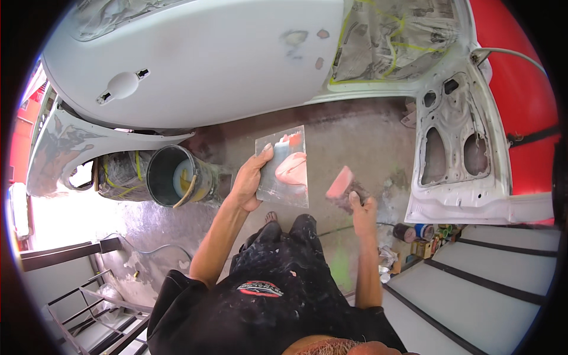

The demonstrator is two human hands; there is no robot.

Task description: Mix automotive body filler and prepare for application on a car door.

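Note:
My left hand (pixel 245 182) grips the left edge of a flat, glassy-looking mixing plate (pixel 270 190), thumb on its top face. A mound of pink putty (pixel 291 170) lies on the plate's right part, with red and pale smears at its far edge. In my right hand (pixel 364 214) is a putty spreader (pixel 338 190), its far end coated in pink; it is slightly blurred and held apart from the plate. Beyond both hands stands a white-grey car door panel (pixel 213 65) with several bare or filled patches (pixel 296 38) near its top right.
A dark bucket (pixel 155 177) with pale liquid stands left, near a loose fender-like panel (pixel 65 142). At right an opened white door frame (pixel 458 136) juts toward me. Masking paper (pixel 396 44) covers an opening. Cans (pixel 404 232) and a hose (pixel 337 229) lie on the floor.

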